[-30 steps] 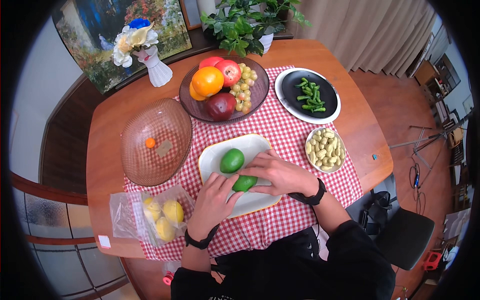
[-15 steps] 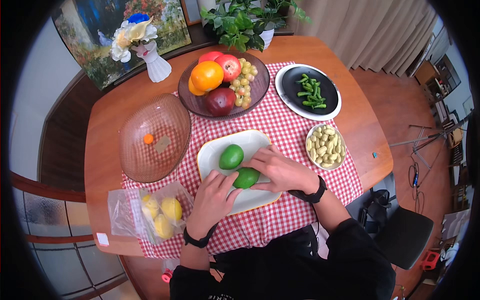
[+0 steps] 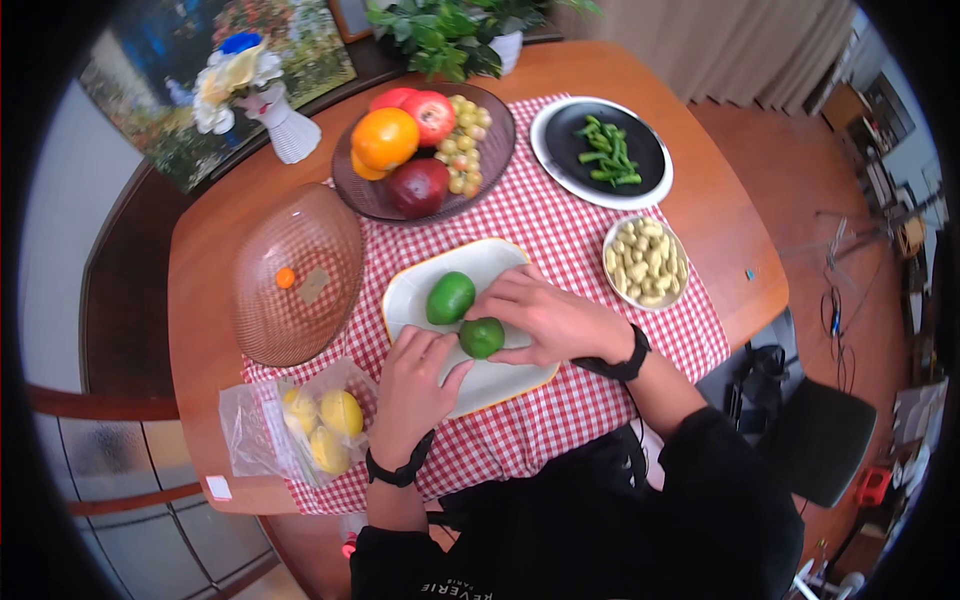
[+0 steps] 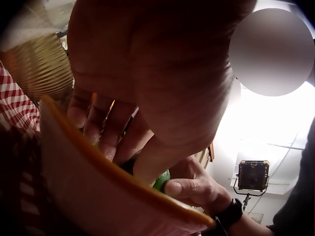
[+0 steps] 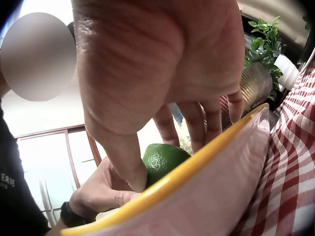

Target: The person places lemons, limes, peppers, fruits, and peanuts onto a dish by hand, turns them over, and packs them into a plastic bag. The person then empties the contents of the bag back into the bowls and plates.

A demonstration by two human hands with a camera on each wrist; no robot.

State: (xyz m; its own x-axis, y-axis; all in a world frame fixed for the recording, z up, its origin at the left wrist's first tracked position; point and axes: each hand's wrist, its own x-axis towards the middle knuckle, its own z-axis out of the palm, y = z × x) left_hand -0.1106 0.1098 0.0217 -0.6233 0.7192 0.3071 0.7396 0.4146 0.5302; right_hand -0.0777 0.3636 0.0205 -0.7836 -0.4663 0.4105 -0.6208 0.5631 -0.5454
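Observation:
Inside a white dish with a yellow rim (image 3: 400,318) are two limes. My right hand (image 3: 540,315) pinches the nearer lime (image 3: 482,338) between thumb and fingers, and its green side shows under the thumb in the right wrist view (image 5: 165,161). My left hand (image 3: 408,380) is over the dish's left side, fingertips right at that lime's left edge, fingers loosely bent and thumb apart from them. The other lime (image 3: 450,298) lies just behind, towards the dish's far side. In the left wrist view, the left fingers (image 4: 106,118) reach down past the dish's rim.
Left of the dish are a ribbed brown bowl (image 3: 335,235) with a small orange fruit (image 3: 285,278) and a clear bag (image 3: 250,425) of lemons. Behind stands a fruit bowl (image 3: 500,150). Peanuts (image 3: 645,260) and green peppers (image 3: 610,150) sit at the right.
The nearer lime has turned from lying lengthwise to end-on in the right hand. The left fingers have eased slightly away from it. The head view has shifted, moving the scene up and left.

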